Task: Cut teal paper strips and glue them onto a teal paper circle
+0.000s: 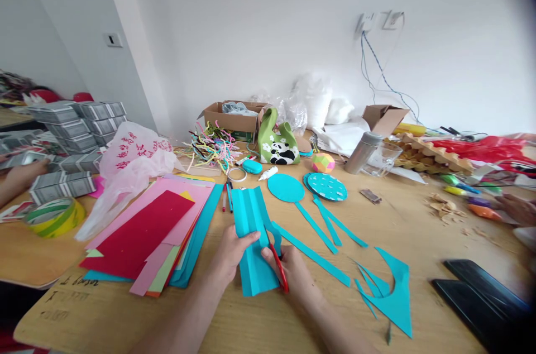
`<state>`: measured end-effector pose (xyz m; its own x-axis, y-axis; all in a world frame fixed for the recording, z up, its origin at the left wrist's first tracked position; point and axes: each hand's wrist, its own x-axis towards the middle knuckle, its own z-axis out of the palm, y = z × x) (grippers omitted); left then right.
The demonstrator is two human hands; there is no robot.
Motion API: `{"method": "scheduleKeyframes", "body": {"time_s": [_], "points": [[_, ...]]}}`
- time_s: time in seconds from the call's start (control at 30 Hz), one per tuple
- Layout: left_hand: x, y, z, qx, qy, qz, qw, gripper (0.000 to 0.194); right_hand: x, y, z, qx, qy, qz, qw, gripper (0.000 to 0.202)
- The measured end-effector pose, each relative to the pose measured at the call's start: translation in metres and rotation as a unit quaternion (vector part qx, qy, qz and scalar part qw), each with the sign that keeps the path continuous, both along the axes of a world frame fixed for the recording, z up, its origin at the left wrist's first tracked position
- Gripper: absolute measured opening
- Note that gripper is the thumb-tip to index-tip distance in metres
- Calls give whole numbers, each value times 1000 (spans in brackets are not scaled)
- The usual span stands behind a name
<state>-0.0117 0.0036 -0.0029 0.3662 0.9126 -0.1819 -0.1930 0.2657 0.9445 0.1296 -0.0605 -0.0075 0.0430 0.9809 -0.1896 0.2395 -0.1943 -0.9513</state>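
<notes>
A creased sheet of blue paper (253, 264) is pinched along its left side by my left hand (229, 253), thumb on top. In my right hand (295, 273) is a pair of red-handled scissors (278, 266), its blades at the paper's right part, where a curved strip (274, 237) bends away. To the right lie a plain blue paper circle (286, 187), a patterned blue circle (326, 186) and a long blue strip (314, 255). Blue offcuts (397, 301) rest farther right. Part of the scissor blades is hidden by the paper and my fingers.
Left of my hands is a pile of coloured paper (154, 231). Behind stand a panda bag (278, 142), pipe cleaners (215, 144), a glue bottle (268, 173) and a steel flask (363, 152). Two dark phones (469, 304) lie right. Other people's hands (27, 172) show at both edges.
</notes>
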Motion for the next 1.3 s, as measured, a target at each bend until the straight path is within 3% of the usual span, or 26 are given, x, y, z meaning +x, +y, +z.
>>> {"method": "scheduleKeyframes", "body": {"time_s": [0.47,1.3], "points": [[1,-2,-3,-12,-30,-38,999,40,0,1,-3,2,-19,-15,1000,61],[2,-4,-1,-20,-23,-45,999,44,-1,-1,-4,11,-9,-36,999,57]]}}
